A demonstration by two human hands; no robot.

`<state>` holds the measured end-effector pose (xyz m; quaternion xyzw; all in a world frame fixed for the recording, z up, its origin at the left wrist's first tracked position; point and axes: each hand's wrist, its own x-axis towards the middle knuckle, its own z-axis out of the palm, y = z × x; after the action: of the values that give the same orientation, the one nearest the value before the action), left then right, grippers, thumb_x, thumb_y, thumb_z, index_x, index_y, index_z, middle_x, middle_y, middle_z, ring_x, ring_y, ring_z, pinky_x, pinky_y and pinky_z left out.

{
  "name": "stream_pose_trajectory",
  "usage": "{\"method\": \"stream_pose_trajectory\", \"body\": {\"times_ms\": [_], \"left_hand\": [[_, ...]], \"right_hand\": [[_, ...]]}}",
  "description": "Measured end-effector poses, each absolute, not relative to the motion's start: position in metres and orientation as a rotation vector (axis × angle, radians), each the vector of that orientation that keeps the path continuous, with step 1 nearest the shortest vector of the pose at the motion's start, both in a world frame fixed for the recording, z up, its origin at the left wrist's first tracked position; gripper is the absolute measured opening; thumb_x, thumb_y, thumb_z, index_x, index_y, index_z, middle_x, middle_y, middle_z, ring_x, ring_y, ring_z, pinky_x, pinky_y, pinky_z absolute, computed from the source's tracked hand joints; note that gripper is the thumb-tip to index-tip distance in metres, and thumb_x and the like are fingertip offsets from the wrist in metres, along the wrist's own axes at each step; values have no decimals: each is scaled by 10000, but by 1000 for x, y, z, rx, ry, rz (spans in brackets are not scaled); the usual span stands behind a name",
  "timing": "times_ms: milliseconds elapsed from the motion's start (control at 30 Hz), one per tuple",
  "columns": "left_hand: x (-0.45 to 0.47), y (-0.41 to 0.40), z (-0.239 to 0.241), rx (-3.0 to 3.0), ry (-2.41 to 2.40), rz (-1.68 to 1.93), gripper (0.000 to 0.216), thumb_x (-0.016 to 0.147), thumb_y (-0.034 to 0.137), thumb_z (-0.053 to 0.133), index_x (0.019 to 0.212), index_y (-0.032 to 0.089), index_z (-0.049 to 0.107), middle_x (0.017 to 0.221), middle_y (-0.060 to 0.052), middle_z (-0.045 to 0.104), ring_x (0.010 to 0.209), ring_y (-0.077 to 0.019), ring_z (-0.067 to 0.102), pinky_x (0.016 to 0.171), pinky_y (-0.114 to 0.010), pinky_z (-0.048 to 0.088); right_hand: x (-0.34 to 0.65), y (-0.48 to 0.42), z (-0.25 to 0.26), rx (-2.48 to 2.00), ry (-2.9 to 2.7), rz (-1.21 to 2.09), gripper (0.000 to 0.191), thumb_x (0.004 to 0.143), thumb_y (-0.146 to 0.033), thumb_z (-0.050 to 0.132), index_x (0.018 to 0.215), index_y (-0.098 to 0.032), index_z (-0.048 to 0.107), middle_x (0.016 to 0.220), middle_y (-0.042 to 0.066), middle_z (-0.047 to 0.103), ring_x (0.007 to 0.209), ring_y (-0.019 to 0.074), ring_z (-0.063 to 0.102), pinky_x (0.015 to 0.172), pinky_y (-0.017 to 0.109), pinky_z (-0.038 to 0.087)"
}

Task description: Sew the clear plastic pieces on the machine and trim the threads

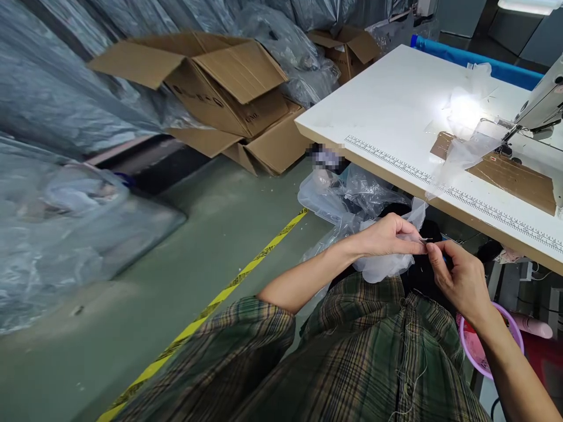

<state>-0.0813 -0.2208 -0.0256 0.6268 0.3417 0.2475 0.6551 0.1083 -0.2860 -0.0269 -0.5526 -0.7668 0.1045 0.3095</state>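
Observation:
My left hand [389, 237] is closed on thin, sheer white fabric [379, 268], which hangs below the fingers over my lap. At its fingertips a narrow white edge of the fabric sticks out. My right hand [460, 275] meets it there, thumb and forefinger pinched together. A bit of blue and a thin dark tip show at the right fingers, like a small blue-handled tool, mostly hidden by the hand. More of the sheer white fabric [468, 155] lies over the table edge and reaches up to the sewing machine [543, 97].
The white sewing table [369, 105] has a printed ruler along its front edge. Open cardboard boxes [229, 94] and clear plastic bags [79, 234] stand on the left. Yellow tape [246, 272] crosses the green floor. A pink-rimmed basket [519, 337] sits at my right.

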Motion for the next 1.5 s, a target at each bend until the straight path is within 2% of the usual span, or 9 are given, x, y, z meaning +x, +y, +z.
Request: {"method": "stream_pose_trajectory", "body": {"times_ms": [200,433,667,800,1000,1167,1300,1400,1500], "left_hand": [[-81,-222,-31,1454,740,541,291,746,387,768,744,98,737,559,45,520,548,-61,425,514,-190,317],[-80,-224,-34,1514,750,514,263,789,353,730,745,94,733,546,44,506,523,-60,419,495,-190,318],[-81,-228,-51,1777,855,680,169,865,298,690,871,150,771,854,-43,757,788,-140,685,723,-223,521],[-80,-249,-74,2444,929,1014,227,975,300,567,939,200,767,669,-10,668,640,-119,621,619,-224,470],[-83,-270,-90,2670,629,1151,241,962,372,603,971,158,715,824,-40,697,712,-125,643,655,-233,508],[-98,-239,-87,2138,902,1176,231,934,370,605,931,166,713,868,-57,703,774,-146,649,719,-270,532],[-93,-214,-98,1898,799,970,318,932,450,579,1020,187,737,1055,-88,736,1011,-211,671,952,-368,499],[-82,-210,-103,1690,612,882,425,912,553,566,1089,205,734,1224,-101,698,1209,-258,608,1091,-421,412],[-77,-214,-97,1479,510,805,442,861,598,625,936,181,750,1227,-122,690,1246,-281,587,1100,-422,403]], "right_hand": [[105,-287,-30,-1421,-2103,103,550,1033,-546,334,880,-175,711,729,80,723,568,164,623,508,263,347],[99,-288,-36,-1516,-2049,86,598,1018,-580,339,779,-169,700,613,58,679,472,138,552,477,269,274],[114,-283,-45,-1592,-1170,684,662,848,-793,411,747,-185,654,570,5,563,479,123,467,465,256,338],[110,-283,-58,-1555,-794,1247,700,658,-864,534,734,-174,628,531,-1,558,379,97,398,365,234,214],[85,-282,-71,-1513,-915,1432,586,488,-654,824,762,-167,646,507,-32,583,354,78,405,368,228,275],[85,-287,-75,-1389,-971,1397,620,606,-583,802,1034,-169,630,606,-23,671,348,65,390,359,229,321],[88,-297,-71,-1295,-1032,1372,807,731,-505,762,1403,-215,422,641,-58,680,352,69,409,356,208,323],[88,-302,-70,-1241,-1107,1394,618,788,-512,716,1292,-221,507,603,-63,650,342,68,401,345,202,308],[89,-303,-70,-1224,-1140,1404,421,793,-541,697,1031,-220,565,581,-55,629,333,65,393,336,203,300]]}}
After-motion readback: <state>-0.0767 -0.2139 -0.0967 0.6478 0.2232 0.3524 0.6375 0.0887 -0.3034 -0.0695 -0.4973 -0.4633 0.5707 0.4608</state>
